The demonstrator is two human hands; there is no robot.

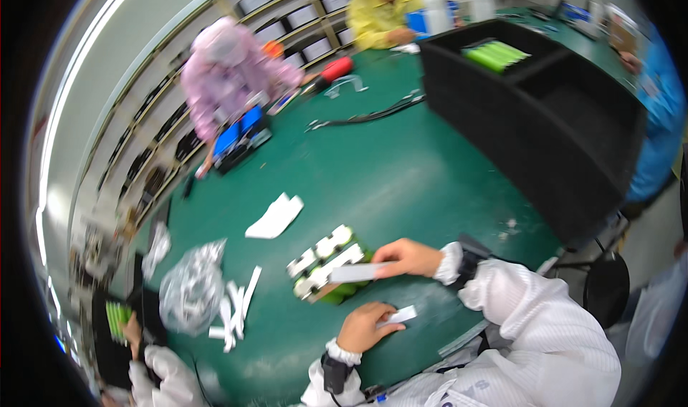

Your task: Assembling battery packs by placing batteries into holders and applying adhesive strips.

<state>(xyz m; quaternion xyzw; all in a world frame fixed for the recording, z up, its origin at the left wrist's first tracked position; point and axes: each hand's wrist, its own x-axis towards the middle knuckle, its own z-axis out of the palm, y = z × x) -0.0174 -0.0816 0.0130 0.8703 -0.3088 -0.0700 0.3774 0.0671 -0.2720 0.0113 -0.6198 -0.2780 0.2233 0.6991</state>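
Observation:
A pack of green cylindrical battery cells (347, 290), with white pieces and metal strips on top, lies on the green table in front of me. My right hand (410, 258) pinches a flat pale strip (351, 273), which reaches over the pack's near right part; whether it touches the pack I cannot tell. Closer to me, my left hand (365, 327) is closed on a short white strip (405, 314), just above the table. Several loose white strips (233, 314) lie left of the pack.
A crumpled clear plastic bag (192, 289) and a white paper (275, 216) lie leftward. A large black bin (523, 127) holding green cells stands far right. Black cables (369, 113) lie at the back. Co-workers stand around the table; one person's hand (132, 333) touches green cells at lower left.

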